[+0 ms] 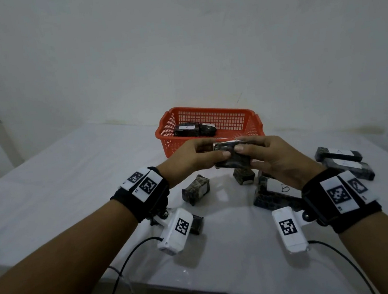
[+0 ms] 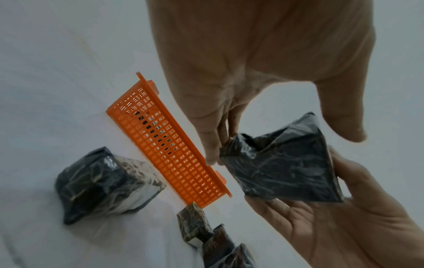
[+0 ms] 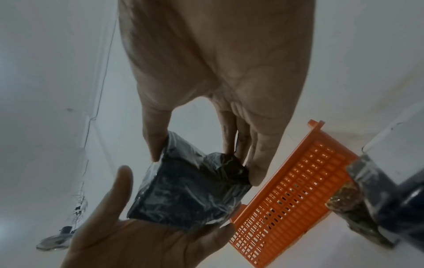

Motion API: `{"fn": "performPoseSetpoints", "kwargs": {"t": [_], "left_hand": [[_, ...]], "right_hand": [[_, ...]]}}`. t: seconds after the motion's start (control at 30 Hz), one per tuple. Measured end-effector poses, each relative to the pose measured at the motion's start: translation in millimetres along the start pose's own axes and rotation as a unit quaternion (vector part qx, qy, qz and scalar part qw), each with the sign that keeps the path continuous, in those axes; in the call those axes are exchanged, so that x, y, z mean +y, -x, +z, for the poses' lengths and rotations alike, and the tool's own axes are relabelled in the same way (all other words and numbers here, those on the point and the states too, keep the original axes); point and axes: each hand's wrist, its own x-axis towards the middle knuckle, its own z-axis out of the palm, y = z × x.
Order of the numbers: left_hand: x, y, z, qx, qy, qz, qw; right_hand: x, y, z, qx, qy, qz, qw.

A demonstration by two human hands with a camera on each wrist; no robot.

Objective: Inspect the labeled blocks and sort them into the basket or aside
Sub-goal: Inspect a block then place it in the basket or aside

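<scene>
The table (image 1: 71,185) fills the lower half of the head view, and we have kept its middle free as a working patch. The basket (image 1: 209,121) sits at upper centre, just beyond our hands, so a drop into it is a short reach; a block marked A (image 1: 187,129) already lies inside with another dark block beside it. At the right edge two long blocks (image 1: 342,160) lie together, one of them marked A, which we judge to be the set-aside pile. A block marked B (image 1: 277,190) lies at lower right of centre, with two small unsorted blocks (image 1: 196,188) standing near it.

Our left hand (image 1: 189,159) and right hand (image 1: 274,157) both grasp the wrapped block (image 1: 232,154), raised above the table in front of the basket. Thumbs pinch its near face, fingers curl behind. In the wrist views only dark wrapping shows, so we judge we are turning it to find its label
</scene>
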Motion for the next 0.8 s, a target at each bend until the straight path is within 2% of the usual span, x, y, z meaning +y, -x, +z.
{"fn": "performPoseSetpoints", "kwargs": {"t": [0.1, 0.23, 0.37, 0.5, 0.57, 0.7, 0.8], "left_hand": [[-1, -1, -3, 0.026, 0.023, 0.0, 0.999], [-3, -1, -5, -0.004, 0.015, -0.004, 1.0], [-4, -2, -9, 0.061, -0.02, 0.012, 0.998], [-3, -1, -5, 0.025, -0.023, 0.034, 0.999], [0, -1, 0, 0.02, -0.013, 0.044, 0.999], [3, -5, 4, 0.094, 0.015, 0.05, 0.994], [2, -6, 3, 0.129, -0.042, 0.093, 0.986]], "right_hand": [[2, 0, 1, -0.02, 0.006, 0.014, 1.0], [3, 1, 1, -0.005, 0.027, 0.0, 1.0], [1, -2, 1, -0.016, 0.015, 0.034, 0.999], [-11, -1, 11, 0.014, 0.02, 0.07, 0.997], [-9, -1, 14, 0.03, 0.025, 0.051, 0.998], [-5, 2, 15, 0.012, 0.032, 0.005, 0.999], [-4, -2, 13, 0.027, 0.044, 0.008, 0.999]]}}
